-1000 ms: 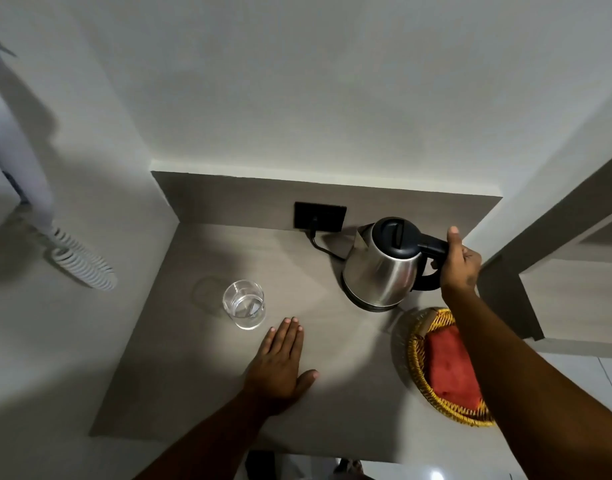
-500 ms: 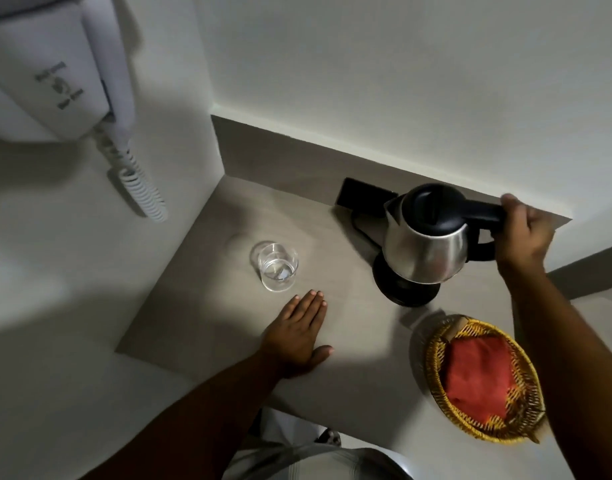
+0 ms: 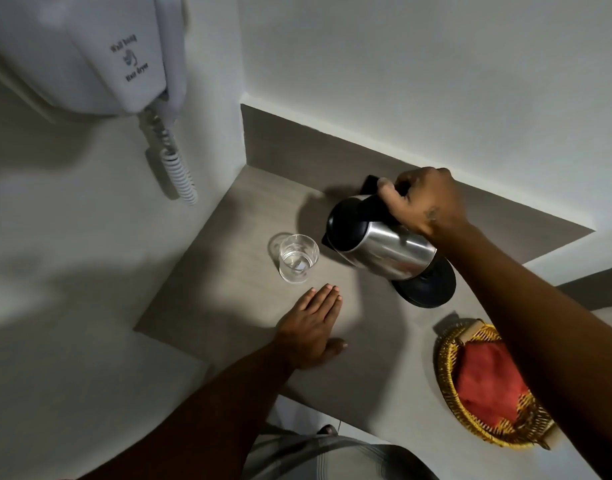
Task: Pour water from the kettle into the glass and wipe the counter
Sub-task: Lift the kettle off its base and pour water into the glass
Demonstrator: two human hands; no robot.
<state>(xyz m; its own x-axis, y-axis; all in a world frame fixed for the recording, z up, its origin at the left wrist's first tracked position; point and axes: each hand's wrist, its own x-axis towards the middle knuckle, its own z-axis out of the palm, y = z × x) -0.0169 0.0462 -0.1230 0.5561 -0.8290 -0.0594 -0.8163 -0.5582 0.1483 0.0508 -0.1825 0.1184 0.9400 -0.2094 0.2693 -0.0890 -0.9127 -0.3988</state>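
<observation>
Kettle (image 3: 384, 244) of shiny steel with a black lid, tipped steeply to the left, its spout pointing toward a clear glass (image 3: 298, 258) just beside it. The right hand (image 3: 424, 206) is wrapped tight around the kettle's black handle from above, holding it lifted off its round black base (image 3: 429, 287), which sits on the counter (image 3: 228, 306) underneath. Whether water is flowing cannot be told. The glass stands upright on the grey counter and holds a little water. The left hand (image 3: 309, 330) lies flat, palm down, fingers spread open on the counter, near the glass but not touching it, gripping nothing. At the counter's right end a woven yellow basket (image 3: 450, 386) holds a folded red cloth (image 3: 484, 379). A white wall-mounted hair dryer (image 3: 117, 60) with a coiled cord hangs on the left wall.
</observation>
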